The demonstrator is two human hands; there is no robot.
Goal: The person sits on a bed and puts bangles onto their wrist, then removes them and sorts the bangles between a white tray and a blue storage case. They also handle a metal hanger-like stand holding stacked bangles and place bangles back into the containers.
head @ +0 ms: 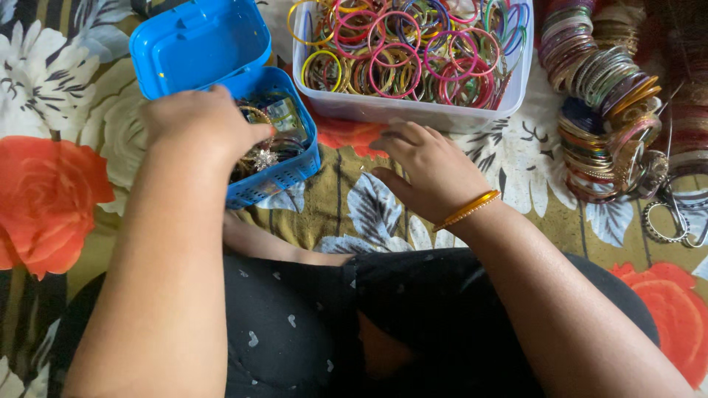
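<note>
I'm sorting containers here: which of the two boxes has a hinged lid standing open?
The small blue box by the left hand; its lid is flipped back. The white tub full of bangles shows no lid.

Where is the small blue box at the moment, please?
In the head view, the blue box sits open at upper left, under the left hand, beside the white bangle tub.

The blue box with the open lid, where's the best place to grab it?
Probably by the short sides of the blue box, one hand on each, coming from above. Its lid hangs open at the back, so lifting by that would likely tip it. The left hand is already inside it, and the right hand rests nearby on the flowered cloth.
</note>
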